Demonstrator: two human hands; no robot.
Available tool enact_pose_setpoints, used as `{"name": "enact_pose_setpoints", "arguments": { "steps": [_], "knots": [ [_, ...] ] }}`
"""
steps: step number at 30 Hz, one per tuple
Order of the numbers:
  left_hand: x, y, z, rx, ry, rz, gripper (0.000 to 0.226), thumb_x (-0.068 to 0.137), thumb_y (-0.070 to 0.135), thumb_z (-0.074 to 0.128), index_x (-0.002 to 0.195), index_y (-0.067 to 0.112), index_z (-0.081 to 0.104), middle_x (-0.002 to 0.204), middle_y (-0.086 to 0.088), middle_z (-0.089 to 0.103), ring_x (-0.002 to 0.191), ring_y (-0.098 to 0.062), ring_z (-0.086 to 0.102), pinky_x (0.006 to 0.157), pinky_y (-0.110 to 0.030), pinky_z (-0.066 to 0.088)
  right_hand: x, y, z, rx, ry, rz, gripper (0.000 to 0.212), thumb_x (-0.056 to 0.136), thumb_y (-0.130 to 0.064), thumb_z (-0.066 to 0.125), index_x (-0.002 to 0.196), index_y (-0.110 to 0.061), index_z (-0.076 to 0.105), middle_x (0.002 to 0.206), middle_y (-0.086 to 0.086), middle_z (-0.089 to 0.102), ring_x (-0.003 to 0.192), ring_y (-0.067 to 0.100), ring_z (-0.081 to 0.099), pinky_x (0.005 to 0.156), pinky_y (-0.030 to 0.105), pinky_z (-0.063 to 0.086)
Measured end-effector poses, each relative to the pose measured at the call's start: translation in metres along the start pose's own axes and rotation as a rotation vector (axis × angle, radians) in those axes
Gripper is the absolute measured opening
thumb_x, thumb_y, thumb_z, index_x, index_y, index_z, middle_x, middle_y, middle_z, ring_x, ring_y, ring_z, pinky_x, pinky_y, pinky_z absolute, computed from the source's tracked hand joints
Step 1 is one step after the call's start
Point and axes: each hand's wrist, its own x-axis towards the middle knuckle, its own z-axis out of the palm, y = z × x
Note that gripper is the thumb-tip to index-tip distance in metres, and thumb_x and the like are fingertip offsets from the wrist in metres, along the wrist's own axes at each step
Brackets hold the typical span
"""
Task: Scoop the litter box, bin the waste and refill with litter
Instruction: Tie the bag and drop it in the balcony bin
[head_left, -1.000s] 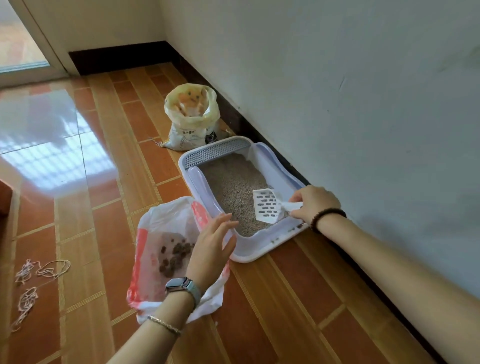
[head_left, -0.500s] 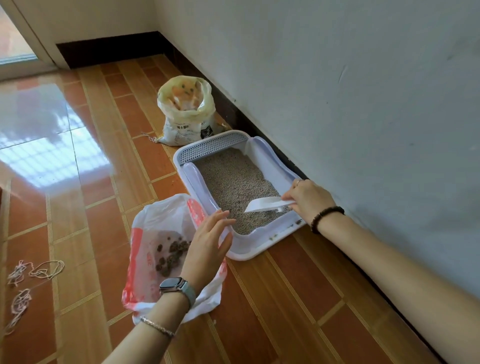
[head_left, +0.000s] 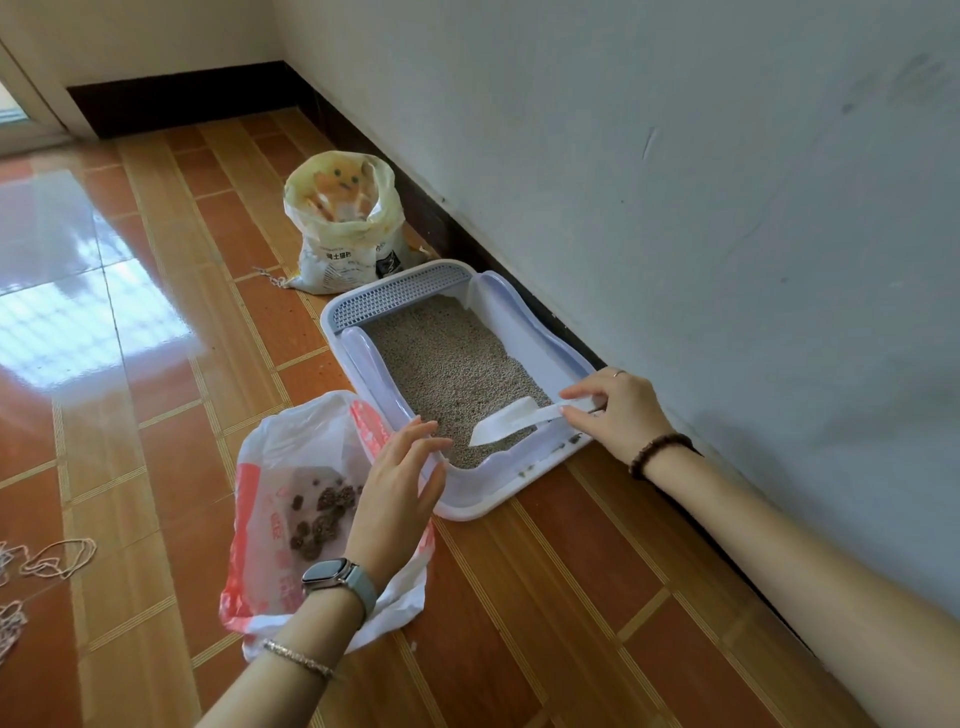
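A pale lavender litter box (head_left: 530, 322) lies on the floor along the wall, filled with grey litter (head_left: 447, 364). My right hand (head_left: 618, 410) pinches the handle of a white scoop (head_left: 506, 427), whose blade lies nearly edge-on over the near end of the litter. My left hand (head_left: 400, 483) hovers with straight fingers at the box's near left corner, above a red and white plastic bag (head_left: 270, 499) that holds dark waste clumps (head_left: 322, 514). An opened litter sack (head_left: 343, 223) stands beyond the box.
The white wall with a dark skirting (head_left: 519, 280) runs close along the box's right side. Loose string (head_left: 47, 561) lies on the glossy tiled floor at the far left. A few crumbs sit on the box's near rim (head_left: 550, 457).
The scoop has turned from face-up to nearly edge-on and dropped toward the litter. My right hand shifted slightly with it; my left hand stayed by the bag.
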Motion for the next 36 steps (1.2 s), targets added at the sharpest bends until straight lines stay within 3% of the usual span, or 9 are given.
{"name": "enact_pose_setpoints", "arguments": {
  "steps": [11,14,19,21,27,31,36],
  "knots": [
    [0.001,0.002,0.001,0.047,-0.004,-0.002,0.021,0.095,0.018,0.052,0.114,0.018,0.063,0.134,0.002,0.051,0.134,-0.016,0.039,0.106,-0.036,0.038,-0.006,-0.006,0.016,0.003,-0.021,0.017,0.027,0.081,-0.013,0.069,0.108,-0.016,0.070,0.105,-0.002,0.060,0.073,0.001,0.048,0.077,0.012,0.040],
    [0.003,0.003,0.003,0.082,0.003,-0.010,0.021,0.096,0.023,0.052,0.112,0.018,0.064,0.132,0.000,0.053,0.132,-0.018,0.041,0.106,-0.040,0.039,-0.008,-0.006,0.014,0.001,-0.019,0.000,0.034,0.081,-0.013,0.069,0.114,-0.017,0.067,0.109,-0.002,0.059,0.082,0.002,0.049,0.082,0.013,0.039],
    [0.004,0.006,0.007,0.142,0.019,-0.010,0.038,0.096,0.042,0.035,0.104,0.022,0.066,0.131,0.001,0.056,0.136,-0.019,0.037,0.110,-0.044,0.033,-0.013,-0.004,0.008,0.028,0.006,0.024,0.049,0.078,-0.025,0.073,0.124,-0.023,0.058,0.109,-0.008,0.052,0.096,0.004,0.048,0.092,0.025,0.045],
    [0.004,0.007,0.007,0.156,0.014,-0.013,0.039,0.095,0.044,0.033,0.103,0.024,0.066,0.133,0.001,0.055,0.138,-0.019,0.035,0.111,-0.046,0.030,-0.014,-0.006,0.004,0.031,0.048,0.019,0.049,0.078,-0.031,0.073,0.124,-0.025,0.057,0.115,-0.007,0.053,0.103,0.006,0.049,0.092,0.023,0.044],
    [0.000,0.012,-0.001,0.171,-0.019,-0.015,0.044,0.094,0.049,0.032,0.117,0.026,0.060,0.137,0.005,0.053,0.137,-0.015,0.038,0.115,-0.044,0.026,-0.016,-0.035,-0.002,0.034,0.158,-0.147,0.039,0.080,-0.033,0.071,0.117,-0.024,0.061,0.116,-0.005,0.059,0.111,0.011,0.052,0.094,0.019,0.040],
    [-0.014,0.008,-0.020,0.214,0.000,-0.031,0.041,0.093,0.045,0.038,0.124,0.025,0.054,0.133,0.005,0.055,0.128,-0.015,0.047,0.112,-0.043,0.030,-0.016,-0.074,0.016,0.070,0.100,-0.271,0.036,0.082,-0.033,0.069,0.116,-0.024,0.062,0.114,-0.005,0.061,0.109,0.009,0.053,0.093,0.020,0.042],
    [-0.052,-0.016,-0.061,0.287,0.086,-0.121,0.025,0.093,0.030,0.058,0.116,0.021,0.059,0.124,0.003,0.059,0.112,-0.020,0.055,0.101,-0.042,0.039,-0.020,-0.128,0.067,0.090,-0.021,-0.416,0.037,0.081,-0.029,0.069,0.116,-0.020,0.061,0.112,0.000,0.061,0.106,0.016,0.054,0.090,0.027,0.045]
  ]
}}
